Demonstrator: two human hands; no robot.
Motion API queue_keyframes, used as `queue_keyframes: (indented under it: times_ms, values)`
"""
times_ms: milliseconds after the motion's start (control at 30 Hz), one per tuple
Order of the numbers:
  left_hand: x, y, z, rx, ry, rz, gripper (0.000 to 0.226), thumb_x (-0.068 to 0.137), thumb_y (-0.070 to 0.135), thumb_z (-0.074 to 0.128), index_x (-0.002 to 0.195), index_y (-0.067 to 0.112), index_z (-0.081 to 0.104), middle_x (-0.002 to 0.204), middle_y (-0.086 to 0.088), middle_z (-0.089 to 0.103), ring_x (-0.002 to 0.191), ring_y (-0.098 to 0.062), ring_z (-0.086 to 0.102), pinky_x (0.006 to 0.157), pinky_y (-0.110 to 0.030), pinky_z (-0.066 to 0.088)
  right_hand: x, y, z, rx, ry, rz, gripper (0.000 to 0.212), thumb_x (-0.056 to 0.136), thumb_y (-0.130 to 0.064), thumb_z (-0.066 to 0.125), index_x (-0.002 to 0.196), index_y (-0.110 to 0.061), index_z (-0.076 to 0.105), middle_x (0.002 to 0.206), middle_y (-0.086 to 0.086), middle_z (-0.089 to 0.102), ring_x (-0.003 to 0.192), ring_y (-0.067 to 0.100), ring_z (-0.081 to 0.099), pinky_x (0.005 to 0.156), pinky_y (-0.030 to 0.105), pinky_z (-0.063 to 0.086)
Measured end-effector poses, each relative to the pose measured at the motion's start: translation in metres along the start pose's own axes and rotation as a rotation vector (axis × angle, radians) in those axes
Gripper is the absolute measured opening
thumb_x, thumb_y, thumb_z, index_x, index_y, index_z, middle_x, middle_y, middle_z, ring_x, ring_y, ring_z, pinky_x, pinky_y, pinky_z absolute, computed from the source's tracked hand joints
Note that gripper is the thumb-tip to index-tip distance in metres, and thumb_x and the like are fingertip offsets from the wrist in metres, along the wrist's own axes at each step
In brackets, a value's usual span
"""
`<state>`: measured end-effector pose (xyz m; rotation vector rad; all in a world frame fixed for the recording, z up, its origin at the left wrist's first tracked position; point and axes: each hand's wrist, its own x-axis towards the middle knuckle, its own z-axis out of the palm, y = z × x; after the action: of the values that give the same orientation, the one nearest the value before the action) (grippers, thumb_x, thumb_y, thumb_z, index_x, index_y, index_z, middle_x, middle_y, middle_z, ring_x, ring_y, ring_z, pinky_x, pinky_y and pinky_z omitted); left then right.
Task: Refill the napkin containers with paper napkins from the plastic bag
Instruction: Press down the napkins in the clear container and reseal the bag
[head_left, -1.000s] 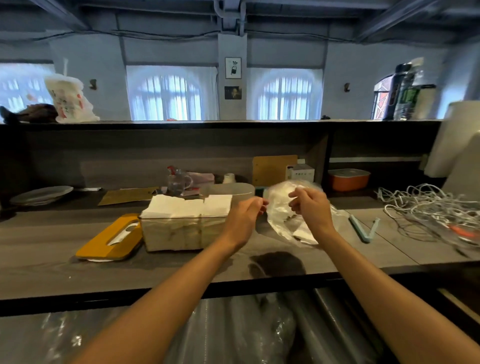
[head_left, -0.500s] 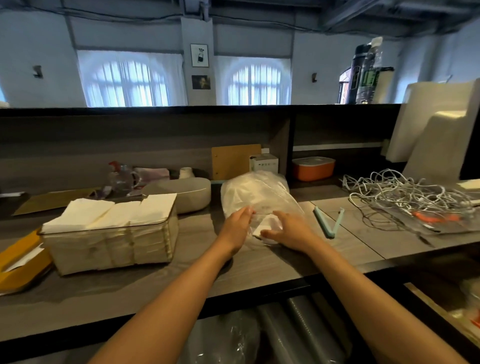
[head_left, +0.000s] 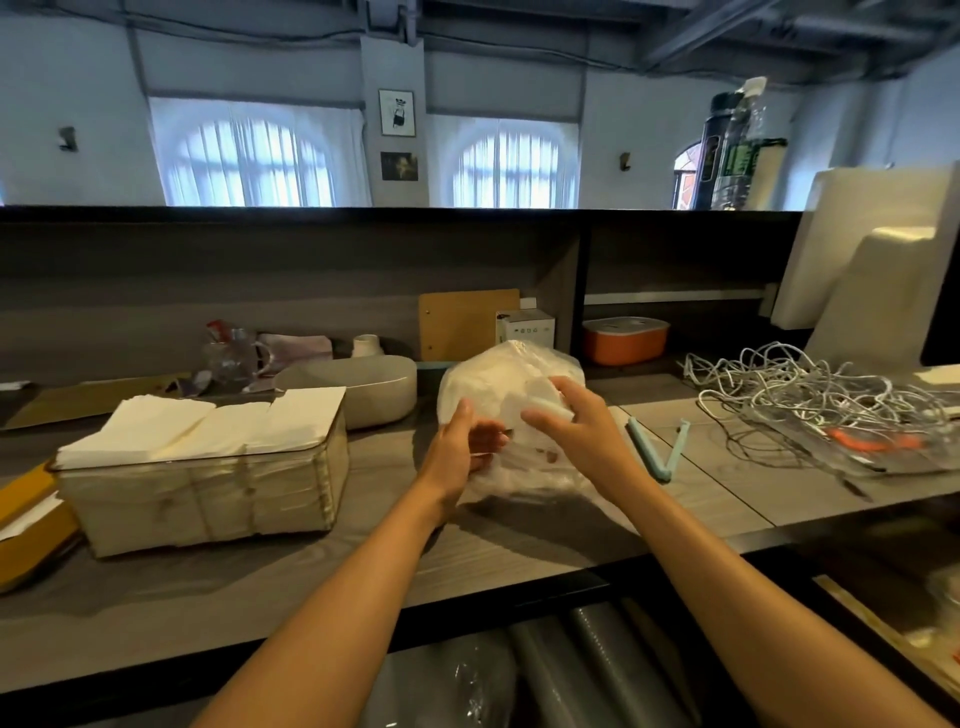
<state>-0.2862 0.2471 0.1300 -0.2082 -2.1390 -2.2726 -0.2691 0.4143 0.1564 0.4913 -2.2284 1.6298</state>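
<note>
A clear plastic bag (head_left: 498, 371) with white napkins inside lies on the grey counter (head_left: 363, 561), straight ahead. My left hand (head_left: 460, 449) grips the bag's near edge, thumb up and fingers curled into the plastic. My right hand (head_left: 579, 434) is at the bag's right side, and its fingers curl round a small stack of folded napkins (head_left: 540, 397). To the left stands a clear napkin container (head_left: 208, 488), packed full, with napkins (head_left: 208, 423) piled above its rim. Behind it sits a grey oval container (head_left: 363, 387).
A teal bag clip (head_left: 657, 449) lies open right of the bag. A tangle of white cables (head_left: 810, 395) covers the right counter. An orange box (head_left: 623, 340) stands in the back shelf. A yellow board (head_left: 26, 525) is at the far left.
My right hand has risen from the counter with a napkin stack in its fingers. My left hand has turned its thumb up at the bag's edge. The bag now stands higher.
</note>
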Motion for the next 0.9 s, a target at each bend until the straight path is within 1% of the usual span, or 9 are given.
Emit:
queue_keyframes:
  times_ms: [100,200,300,400,500,567,633,733,900]
  values:
    - [0.002,-0.002,-0.005,-0.042,0.025,0.008,0.072,0.097,0.067,0.025,0.106,0.012,0.071,0.096,-0.010,0.075,0.095,-0.026,0.071,0.084,-0.038,0.055,0.011,-0.004,0.018,0.088,0.004,0.111,0.022,0.097,-0.032,0.058,0.117,-0.023,0.059,0.111,0.008,0.064,0.089,0.020,0.063,0.061,0.025,0.052]
    - [0.003,-0.002,-0.009,-0.093,0.014,-0.007,0.054,0.095,0.062,0.044,0.115,0.017,0.066,0.104,-0.010,0.074,0.096,-0.026,0.072,0.083,-0.040,0.059,0.019,0.009,0.037,0.033,-0.007,0.320,0.045,0.099,-0.048,0.046,0.135,-0.021,0.048,0.127,0.002,0.055,0.108,0.020,0.057,0.077,0.032,0.055]
    - [0.003,-0.002,-0.007,-0.056,0.010,-0.005,0.033,0.093,0.041,0.064,0.116,0.017,0.064,0.109,-0.009,0.073,0.098,-0.025,0.072,0.088,-0.043,0.059,0.020,0.018,0.043,0.172,-0.002,0.474,0.050,0.101,-0.054,0.036,0.136,-0.021,0.045,0.132,0.004,0.051,0.118,0.028,0.052,0.097,0.046,0.049]
    - [0.000,-0.001,-0.006,-0.033,0.020,-0.032,0.045,0.085,0.032,0.075,0.124,0.014,0.060,0.114,-0.008,0.070,0.105,-0.027,0.068,0.094,-0.048,0.056,0.017,0.023,0.040,0.095,-0.032,0.414,0.046,0.101,-0.043,0.044,0.140,-0.018,0.044,0.140,0.006,0.047,0.123,0.028,0.049,0.104,0.048,0.046]
    - [-0.006,0.004,-0.009,-0.115,0.023,-0.067,0.031,0.089,0.022,0.071,0.116,0.018,0.056,0.113,-0.008,0.066,0.104,-0.026,0.065,0.089,-0.042,0.057,0.012,0.021,0.033,0.214,0.009,0.434,0.051,0.094,-0.023,0.062,0.142,-0.017,0.046,0.137,0.003,0.047,0.126,0.024,0.045,0.089,0.036,0.051]
    - [-0.012,0.006,-0.011,-0.185,0.019,-0.056,0.030,0.091,0.017,0.067,0.118,0.017,0.054,0.111,-0.009,0.066,0.101,-0.026,0.065,0.081,-0.037,0.058,0.010,0.018,0.028,0.331,-0.010,0.389,0.048,0.089,-0.011,0.068,0.134,-0.018,0.055,0.136,0.006,0.050,0.126,0.025,0.047,0.084,0.038,0.054]
    - [-0.019,0.008,-0.013,-0.240,0.024,-0.045,0.034,0.091,0.014,0.067,0.123,0.017,0.054,0.113,-0.010,0.065,0.102,-0.028,0.065,0.077,-0.039,0.059,0.006,0.015,0.027,0.419,-0.034,0.345,0.037,0.088,-0.005,0.067,0.123,-0.018,0.061,0.129,0.013,0.058,0.119,0.031,0.057,0.086,0.044,0.057]
    - [-0.029,0.010,-0.018,-0.246,0.066,0.008,0.028,0.091,0.013,0.067,0.116,0.021,0.058,0.115,-0.009,0.065,0.102,-0.028,0.066,0.075,-0.042,0.060,-0.002,0.006,0.031,0.307,0.012,0.267,0.021,0.090,-0.007,0.066,0.107,-0.020,0.069,0.111,0.011,0.069,0.106,0.029,0.066,0.089,0.047,0.057]
    - [-0.046,0.011,-0.033,-0.160,0.163,0.094,0.022,0.090,0.014,0.070,0.106,0.025,0.061,0.113,-0.006,0.066,0.097,-0.023,0.067,0.067,-0.035,0.060,-0.019,-0.004,0.042,0.203,0.084,0.231,0.010,0.093,-0.013,0.063,0.101,-0.017,0.068,0.099,0.008,0.069,0.098,0.028,0.066,0.084,0.036,0.057]
